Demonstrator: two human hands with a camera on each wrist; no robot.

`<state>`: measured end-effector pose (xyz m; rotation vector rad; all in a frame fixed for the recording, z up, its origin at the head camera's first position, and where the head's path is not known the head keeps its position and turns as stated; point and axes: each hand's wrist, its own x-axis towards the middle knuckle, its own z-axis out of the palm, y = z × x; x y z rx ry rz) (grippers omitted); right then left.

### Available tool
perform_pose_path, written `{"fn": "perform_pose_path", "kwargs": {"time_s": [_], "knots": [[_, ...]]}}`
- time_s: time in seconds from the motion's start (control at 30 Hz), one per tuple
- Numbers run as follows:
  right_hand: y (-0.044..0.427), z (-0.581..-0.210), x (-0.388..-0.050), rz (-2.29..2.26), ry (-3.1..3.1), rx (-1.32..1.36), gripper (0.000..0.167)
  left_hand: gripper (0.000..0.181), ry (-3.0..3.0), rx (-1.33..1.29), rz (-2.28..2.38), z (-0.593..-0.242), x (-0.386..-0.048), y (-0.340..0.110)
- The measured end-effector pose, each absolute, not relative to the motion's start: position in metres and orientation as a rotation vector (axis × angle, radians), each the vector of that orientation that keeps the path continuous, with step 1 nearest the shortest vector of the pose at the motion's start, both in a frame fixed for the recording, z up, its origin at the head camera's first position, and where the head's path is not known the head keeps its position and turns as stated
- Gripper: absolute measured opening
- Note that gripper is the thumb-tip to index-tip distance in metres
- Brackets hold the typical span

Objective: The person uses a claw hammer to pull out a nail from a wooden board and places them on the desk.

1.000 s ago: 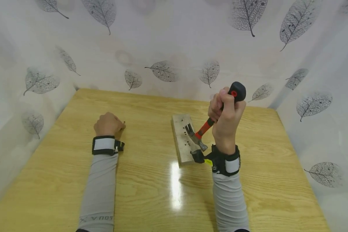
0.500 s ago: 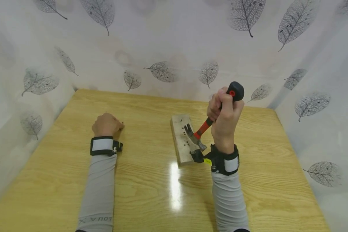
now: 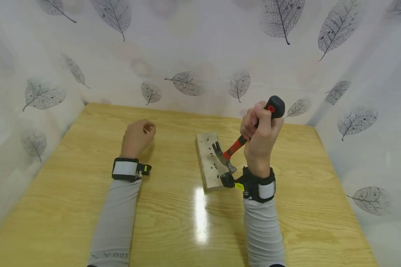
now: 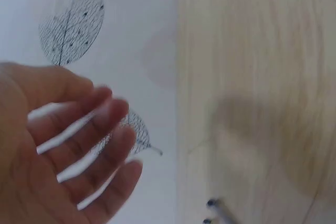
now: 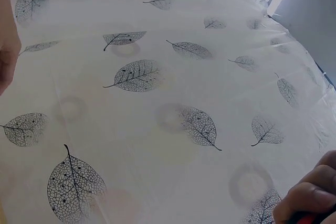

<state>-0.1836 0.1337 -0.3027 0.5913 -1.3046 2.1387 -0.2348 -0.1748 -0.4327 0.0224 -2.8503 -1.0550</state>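
Grained tabletop (image 3: 173,222), claw hammer (image 3: 233,148), oblong block (image 3: 205,161)

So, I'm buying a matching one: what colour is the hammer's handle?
The handle is red and black, seen best in the head view.

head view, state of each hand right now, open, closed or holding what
Left hand: fingers loosely bent; whether they pinch something small cannot be told.
Right hand: closed, holding the hammer.
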Motion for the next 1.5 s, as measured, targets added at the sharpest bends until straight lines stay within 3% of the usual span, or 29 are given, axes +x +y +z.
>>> {"fn": "perform_pose_path", "kwargs": {"time_s": [0.17, 0.43, 0.67, 1.1, 1.33, 1.5], "knots": [[0.132, -0.305, -0.182, 2.111, -1.268, 0.580, 0.031, 0.033, -2.934, -0.337, -1.132, -0.449, -0.239, -0.148], [0.125, -0.317, -0.193, 2.022, -1.262, 0.613, 0.032, 0.049, -2.931, -0.742, -1.192, -0.462, -0.231, -0.087], [0.117, -0.332, -0.211, 1.987, -1.315, 0.652, 0.033, 0.046, -2.981, -0.620, -0.983, -0.458, -0.222, -0.072], [0.119, -0.342, -0.235, 1.979, -1.524, 0.681, 0.036, 0.048, -3.041, -0.609, -1.009, -0.452, -0.221, -0.070], [0.108, -0.333, -0.274, 2.139, -1.751, 0.553, 0.048, 0.047, -3.033, -0.628, -1.018, -0.455, -0.225, -0.070], [0.091, -0.334, -0.293, 1.939, -2.072, 0.414, 0.048, 0.046, -3.009, -0.653, -1.129, -0.456, -0.228, -0.069]]}}
